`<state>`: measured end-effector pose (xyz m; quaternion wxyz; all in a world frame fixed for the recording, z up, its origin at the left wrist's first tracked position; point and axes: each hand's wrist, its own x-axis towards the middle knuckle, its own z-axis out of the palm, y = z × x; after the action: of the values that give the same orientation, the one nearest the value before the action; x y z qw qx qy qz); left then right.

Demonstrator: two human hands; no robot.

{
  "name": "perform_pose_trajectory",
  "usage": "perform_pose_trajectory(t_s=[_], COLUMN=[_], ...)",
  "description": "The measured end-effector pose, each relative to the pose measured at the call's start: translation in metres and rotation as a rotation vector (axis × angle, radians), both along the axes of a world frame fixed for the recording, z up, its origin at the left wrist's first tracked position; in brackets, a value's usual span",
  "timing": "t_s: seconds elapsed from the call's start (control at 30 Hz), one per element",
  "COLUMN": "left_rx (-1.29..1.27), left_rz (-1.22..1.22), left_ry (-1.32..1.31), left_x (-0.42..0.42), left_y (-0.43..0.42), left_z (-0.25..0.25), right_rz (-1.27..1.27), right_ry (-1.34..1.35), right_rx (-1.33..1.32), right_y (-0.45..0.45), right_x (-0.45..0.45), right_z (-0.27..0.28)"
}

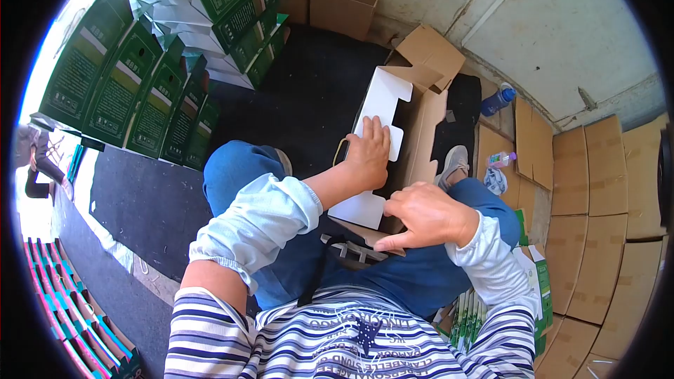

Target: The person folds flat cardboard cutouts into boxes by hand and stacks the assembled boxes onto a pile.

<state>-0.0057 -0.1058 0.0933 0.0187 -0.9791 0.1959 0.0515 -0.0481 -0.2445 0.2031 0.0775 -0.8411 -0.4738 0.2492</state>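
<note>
An open cardboard box (428, 123) with white inner flaps stands between my knees. My left hand (368, 154) lies on its white flap (382, 98), fingers stretched out and pointing away from me. At the near right corner of the box is my right hand (428, 219), its thumb apart from the curled fingers, which touch the box's near edge. Nothing is gripped in the left hand. What the right fingertips hold, if anything, is partly hidden by the hand.
Green printed boxes (133, 77) are stacked at the left. Brown cartons (590, 168) stand at the right, another carton (344, 7) at the back. A blue bottle (498, 100) and a clear bottle (501, 160) are right of my foot. A person's arm shows far left.
</note>
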Motion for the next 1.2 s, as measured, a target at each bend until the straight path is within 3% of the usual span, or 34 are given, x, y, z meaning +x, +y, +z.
perform_pose_trajectory(t_s=[0.2, 0.4, 0.57, 0.73, 0.83, 0.97, 1.1, 1.2], left_rx=[-0.029, -0.248, -0.175, -0.17, -0.268, -0.369, -0.32, -0.337], left_rz=[-0.012, -0.056, -0.099, -0.134, -0.321, -0.27, -0.293, -0.293], left_ry=[-0.043, -0.066, -0.145, -0.158, -0.279, -0.318, -0.348, -0.08], left_x=[-0.001, 0.0, -0.014, -0.021, -0.027, -0.041, -0.043, -0.036], left_y=[0.002, 0.005, 0.006, 0.008, 0.002, -0.007, -0.005, 0.0], left_z=[-0.006, -0.017, -0.015, -0.006, -0.012, -0.014, -0.008, 0.0], right_rz=[-0.119, -0.184, -0.163, -0.176, -0.214, -0.425, -0.696, -0.769], right_ry=[0.177, -0.358, -0.437, -0.483, -0.455, -0.382, -0.516, -0.775], right_rx=[0.06, -0.008, -0.106, -0.103, -0.009, 0.033, 0.203, 0.326], right_y=[-0.016, -0.032, -0.028, -0.025, -0.031, -0.035, -0.039, -0.041], right_x=[0.001, 0.023, 0.027, 0.033, 0.046, 0.066, 0.099, 0.129], right_z=[0.002, -0.063, -0.095, -0.064, -0.055, -0.049, -0.052, -0.057])
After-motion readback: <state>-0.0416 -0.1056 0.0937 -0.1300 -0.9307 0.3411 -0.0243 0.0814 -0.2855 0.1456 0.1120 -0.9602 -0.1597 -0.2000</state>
